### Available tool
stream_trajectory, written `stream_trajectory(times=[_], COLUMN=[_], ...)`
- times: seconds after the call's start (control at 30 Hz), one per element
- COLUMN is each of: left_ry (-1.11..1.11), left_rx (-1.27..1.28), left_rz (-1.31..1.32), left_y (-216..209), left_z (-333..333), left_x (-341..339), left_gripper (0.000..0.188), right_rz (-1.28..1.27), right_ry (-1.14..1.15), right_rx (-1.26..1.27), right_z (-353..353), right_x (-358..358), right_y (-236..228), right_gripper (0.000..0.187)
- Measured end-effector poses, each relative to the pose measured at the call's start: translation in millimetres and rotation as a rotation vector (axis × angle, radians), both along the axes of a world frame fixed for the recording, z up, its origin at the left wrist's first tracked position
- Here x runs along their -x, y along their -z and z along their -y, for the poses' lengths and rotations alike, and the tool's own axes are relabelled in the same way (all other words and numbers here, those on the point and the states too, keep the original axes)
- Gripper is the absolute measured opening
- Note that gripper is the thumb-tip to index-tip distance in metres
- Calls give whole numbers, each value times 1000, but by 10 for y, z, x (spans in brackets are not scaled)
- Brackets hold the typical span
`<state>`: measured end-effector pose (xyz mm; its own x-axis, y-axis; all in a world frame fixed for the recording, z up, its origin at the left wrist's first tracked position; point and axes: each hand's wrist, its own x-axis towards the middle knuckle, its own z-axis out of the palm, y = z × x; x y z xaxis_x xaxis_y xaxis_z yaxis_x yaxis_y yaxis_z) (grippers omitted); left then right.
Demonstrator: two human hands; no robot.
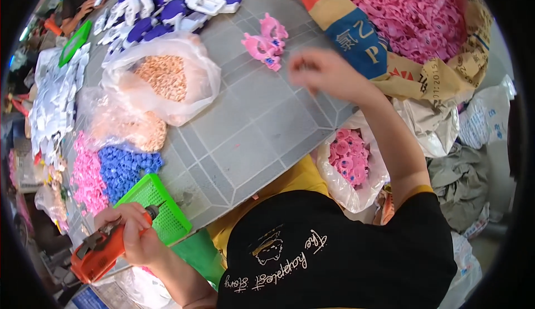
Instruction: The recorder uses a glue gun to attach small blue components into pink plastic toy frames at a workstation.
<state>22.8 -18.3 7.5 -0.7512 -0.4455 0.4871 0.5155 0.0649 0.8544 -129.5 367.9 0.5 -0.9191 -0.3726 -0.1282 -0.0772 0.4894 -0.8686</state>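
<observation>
My left hand is wrapped round an orange cordless screwdriver at the table's near left. The tool's dark tip points over a green plastic basket. My right hand hovers over the right side of the table, its fingers smeared by motion, so I cannot make out whether anything is in them. Just left of it lie a few pink plastic pieces with small blue details, apart from the hand.
A printed woven sack of pink parts stands at the far right. Below the table edge, a white bag holds more. Leftward are bags of peach-coloured bits, blue pieces and purple-white parts. Another person sits far left.
</observation>
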Motion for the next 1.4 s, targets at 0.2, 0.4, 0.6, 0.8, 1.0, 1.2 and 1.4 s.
stream_trajectory(times=[0.2,0.4,0.6,0.8,1.0,1.2,1.4], left_ry=[-23,13,-47,-31,-30,-67,-68], left_rx=[-29,24,-36,-72,40,51,77], left_rz=[9,45,125,154,149,184,184], left_y=[27,180,277,311,320,291,306], left_z=[137,463,500,514,477,428,444], left_x=[-12,-24,59,84,105,81,102], left_gripper=[30,33,29,29,29,29,29], right_rz=[-525,-692,-147,291,365,356,358], right_ry=[113,117,-15,-153,-190,-56,-14], right_rx=[-569,-726,47,281,381,287,285], right_z=[616,628,1059,1903,2391,2503,2513], right_x=[898,942,219,-323,-413,-510,-524], right_y=[149,282,357,412,679,730,713], right_gripper=[53,21,18,21,21,15,15])
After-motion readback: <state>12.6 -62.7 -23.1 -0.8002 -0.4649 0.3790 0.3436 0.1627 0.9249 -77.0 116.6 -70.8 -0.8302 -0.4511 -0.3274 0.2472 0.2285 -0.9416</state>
